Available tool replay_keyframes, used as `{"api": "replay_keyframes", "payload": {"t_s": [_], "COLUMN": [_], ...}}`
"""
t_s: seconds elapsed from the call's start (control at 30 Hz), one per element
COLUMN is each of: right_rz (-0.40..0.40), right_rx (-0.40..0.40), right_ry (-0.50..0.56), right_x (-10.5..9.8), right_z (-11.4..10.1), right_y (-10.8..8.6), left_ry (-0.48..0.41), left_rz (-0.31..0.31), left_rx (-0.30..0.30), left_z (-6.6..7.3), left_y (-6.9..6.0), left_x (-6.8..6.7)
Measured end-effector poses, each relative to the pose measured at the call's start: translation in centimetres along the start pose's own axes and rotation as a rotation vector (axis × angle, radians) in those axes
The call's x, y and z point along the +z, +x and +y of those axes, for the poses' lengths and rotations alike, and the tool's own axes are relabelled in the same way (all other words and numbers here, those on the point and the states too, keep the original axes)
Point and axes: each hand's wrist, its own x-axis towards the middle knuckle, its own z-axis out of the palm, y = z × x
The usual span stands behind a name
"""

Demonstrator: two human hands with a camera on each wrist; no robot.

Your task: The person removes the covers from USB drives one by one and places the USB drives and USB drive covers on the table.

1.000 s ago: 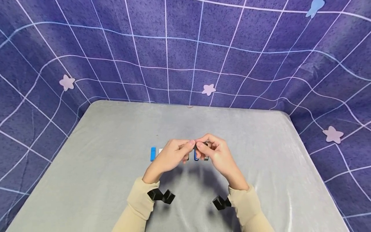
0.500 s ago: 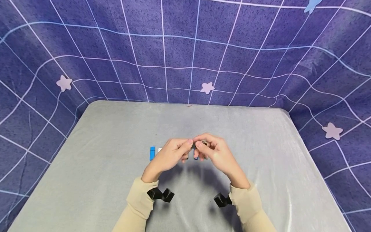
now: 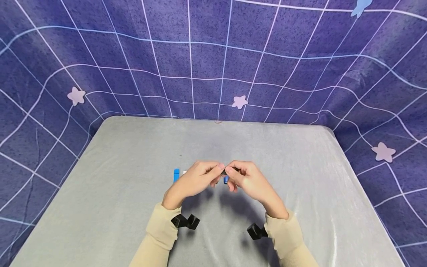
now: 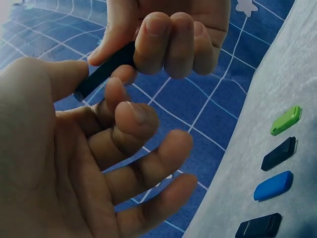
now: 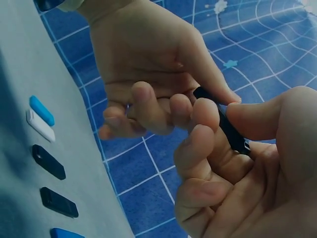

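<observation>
Above the table, both hands pinch one slim black stick. The left hand [image 3: 198,180] holds one end between thumb and index finger; in the left wrist view the black stick [image 4: 106,69] slants up to the other hand. The right hand [image 3: 251,183] grips the other end, and in the right wrist view a small metallic bit shows at that end of the stick [image 5: 229,126]. Below lies a row of small sticks: a light blue one [image 5: 42,110], a white one [image 5: 40,126], black ones [image 5: 48,161], a blue one [image 4: 273,185] and a green one [image 4: 286,120].
The grey cloth-covered table [image 3: 133,148] reaches to a purple-blue grid-patterned curtain [image 3: 207,59] with star shapes at the back and sides. Black wrist cameras [image 3: 185,221] sit at both beige sleeves.
The right hand has tilted and lowered slightly, with its fingers curled differently around the stick. The left hand has barely moved, and the pinch on the stick remains.
</observation>
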Motion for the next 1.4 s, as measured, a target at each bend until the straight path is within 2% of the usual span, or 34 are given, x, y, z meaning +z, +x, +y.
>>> {"api": "replay_keyframes", "payload": {"t_s": [0.1,0.2,0.43,0.63,0.8,0.97,1.03,1.13,1.23,1.4], "right_rz": [0.003,0.007,0.003,0.026,0.032,0.084,0.101,0.089,0.08,0.095], "right_rx": [-0.001,-0.006,-0.069,-0.035,0.0,0.004,0.002,-0.004,-0.012,-0.023], "right_ry": [0.006,0.034,0.076,0.112,0.168,0.168,0.167,0.156,0.149,0.142], "right_x": [0.0,0.0,-0.2,-0.2,-0.2,-1.0,-1.4,-1.8,-1.9,-1.8], "right_z": [0.1,0.0,-0.2,-0.7,-1.0,-0.9,-0.8,-0.8,-0.7,-0.7], "right_y": [-0.1,-0.1,-0.3,-0.6,-0.4,-0.5,-0.6,-0.7,-0.8,-0.9], "left_ry": [0.006,-0.002,-0.088,-0.103,-0.088,-0.057,-0.035,-0.012,-0.031,-0.01], "left_rz": [-0.002,0.008,0.028,0.051,0.094,0.226,0.259,0.264,0.244,0.204], "left_rx": [0.002,0.029,0.105,0.161,0.136,0.075,0.056,0.027,0.003,0.031], "left_z": [0.1,0.3,-0.1,0.0,0.1,-0.1,-0.1,-0.1,-0.1,0.1], "left_y": [0.1,0.0,-0.2,-0.3,-0.3,-0.5,-0.5,-0.4,-0.4,-0.3], "left_x": [0.1,0.2,0.0,0.0,0.0,-0.3,-0.3,-0.4,-0.4,-0.4]}}
